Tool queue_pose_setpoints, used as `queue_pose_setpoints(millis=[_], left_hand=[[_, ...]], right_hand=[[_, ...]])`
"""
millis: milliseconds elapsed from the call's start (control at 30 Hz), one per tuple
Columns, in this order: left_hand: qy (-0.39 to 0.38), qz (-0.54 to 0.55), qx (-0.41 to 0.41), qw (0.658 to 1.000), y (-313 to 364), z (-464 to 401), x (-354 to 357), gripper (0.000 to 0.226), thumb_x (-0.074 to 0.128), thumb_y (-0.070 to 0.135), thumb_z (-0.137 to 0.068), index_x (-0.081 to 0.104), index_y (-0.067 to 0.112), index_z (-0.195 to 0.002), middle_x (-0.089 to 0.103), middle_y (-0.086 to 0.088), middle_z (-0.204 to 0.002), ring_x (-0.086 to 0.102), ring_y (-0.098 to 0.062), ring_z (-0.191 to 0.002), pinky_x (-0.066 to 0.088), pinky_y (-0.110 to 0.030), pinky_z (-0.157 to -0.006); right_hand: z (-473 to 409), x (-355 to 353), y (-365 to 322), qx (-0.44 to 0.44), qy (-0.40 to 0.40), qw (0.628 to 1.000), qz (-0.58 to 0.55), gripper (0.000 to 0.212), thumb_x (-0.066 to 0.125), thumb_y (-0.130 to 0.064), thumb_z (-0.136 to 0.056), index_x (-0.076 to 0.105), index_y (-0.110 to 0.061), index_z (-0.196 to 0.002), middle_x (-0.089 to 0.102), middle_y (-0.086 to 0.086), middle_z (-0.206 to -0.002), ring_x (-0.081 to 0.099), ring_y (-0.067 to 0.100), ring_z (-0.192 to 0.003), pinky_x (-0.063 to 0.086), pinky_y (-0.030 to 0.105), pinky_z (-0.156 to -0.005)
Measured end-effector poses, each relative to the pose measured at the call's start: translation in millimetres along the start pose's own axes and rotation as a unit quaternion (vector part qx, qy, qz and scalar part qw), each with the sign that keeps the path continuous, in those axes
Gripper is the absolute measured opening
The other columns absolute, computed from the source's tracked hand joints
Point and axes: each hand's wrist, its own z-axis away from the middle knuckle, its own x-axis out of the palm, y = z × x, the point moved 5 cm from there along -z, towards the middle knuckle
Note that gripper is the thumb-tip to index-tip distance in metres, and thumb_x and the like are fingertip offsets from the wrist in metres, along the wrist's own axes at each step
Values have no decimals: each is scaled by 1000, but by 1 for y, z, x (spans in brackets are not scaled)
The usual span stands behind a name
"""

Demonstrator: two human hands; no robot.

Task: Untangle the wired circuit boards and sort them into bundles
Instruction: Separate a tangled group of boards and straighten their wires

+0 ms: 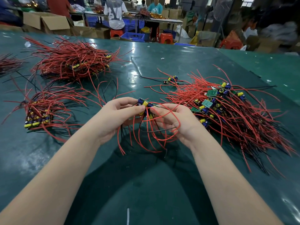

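Two bare forearms reach in from the near edge of the green worktop (162,184), and both hands meet over its middle. The left hand (116,117) has its fingers curled, thumb and fingertips pinching a small cluster of circuit boards (146,106) with blue and yellow parts. The right hand (175,122) is curled too, its fingers gripping the same cluster from the other side, with red wires (154,140) looped over and under its fingers. Those wires, along with a black one, hang down from the held boards in loops and loose ends toward the near edge, and the boards themselves sit above the worktop, between the two hands. Toward the right edge lies a big loose heap of boards (224,108), green boards and yellow and blue parts showing among a spread of red and black wires that fans toward the near right corner. Near the left edge sits a tighter bundle (39,111), its yellow parts stacked together and its wires splayed outward. A few stray boards (172,79) lie apart just beyond the right heap. Further back on the left is a larger pile (73,62) of red wire with yellow parts in it, and another wire mass (8,64) is cut off by the left edge. Past the far edge are cardboard boxes (47,21), red stools (165,38), a blue crate (133,36), and people at another table.
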Motion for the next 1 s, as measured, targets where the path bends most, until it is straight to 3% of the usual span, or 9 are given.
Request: queue_pose_setpoints(millis=[67, 167, 300, 400, 533, 700, 867, 1000], left_hand=[[1, 19, 0, 1000, -1, 0, 1, 9, 66, 8, -84, 70, 14, -89, 73, 4, -79, 68, -8, -67, 52, -14, -60], [-1, 33, 2, 999, -1, 0, 2, 12, 66, 4, -82, 70, 11, -91, 73, 1, -81, 69, -10, -68, 52, -14, -61], [-5, 53, 25, 998, 2, 0, -1, 18, 67, 3, -78, 70, 6, -95, 74, -2, -85, 69, -11, -73, 53, -16, -65], [3, 45, 42, 998, 2, -1, 0, 16, 67, 0, -79, 70, 5, -94, 74, -2, -84, 69, -11, -74, 54, -17, -67], [8, 33, 51, 998, 1, -1, 1, 14, 67, -2, -81, 71, 9, -90, 74, 2, -79, 69, -9, -70, 53, -15, -64], [8, 33, 50, 998, 1, -1, 2, 12, 66, -1, -83, 70, 8, -90, 74, 2, -79, 70, -8, -70, 53, -14, -62], [18, 6, 14, 1000, -4, -5, 2, 9, 67, 14, -86, 70, 9, -93, 71, -1, -85, 66, -8, -73, 56, -20, -68], [-4, 55, 1, 998, -3, -4, 1, 21, 72, 22, -70, 72, 9, -87, 73, -3, -84, 67, -11, -73, 56, -19, -69]], right_hand=[[0, -1, 3, 7, 14, 1000, 4, 7, 75, -11, -74, 74, -11, -67, 51, 4, -61, 44, 5, -46, 43, 16, -52], [0, 1, 4, -4, 17, 1000, 13, 13, 79, -27, -59, 77, -19, -69, 54, 8, -73, 46, 8, -56, 40, 29, -67], [0, 3, 3, -55, 24, 998, 30, 12, 77, -32, -62, 77, -24, -71, 70, -4, -69, 60, 3, -58, 53, 19, -61], [1, 4, 3, -76, 43, 996, 34, 3, 76, -24, -70, 77, -25, -68, 71, -4, -67, 63, 3, -57, 51, 16, -55], [2, 0, 4, -68, 67, 994, 47, 16, 73, -13, -80, 75, -20, -66, 72, -2, -67, 64, 5, -57, 51, 16, -56], [2, 1, 5, -51, 55, 997, 27, 3, 71, -14, -81, 72, -15, -78, 72, -1, -72, 64, 6, -58, 50, 17, -55], [1, -2, 0, -59, 52, 994, 80, 7, 77, -18, -74, 71, -17, -76, 65, -5, -67, 56, 4, -57, 47, 16, -55], [1, -2, 1, -49, 23, 997, 52, 6, 75, -15, -74, 73, -19, -70, 59, -11, -59, 49, 0, -51, 41, 14, -52]])
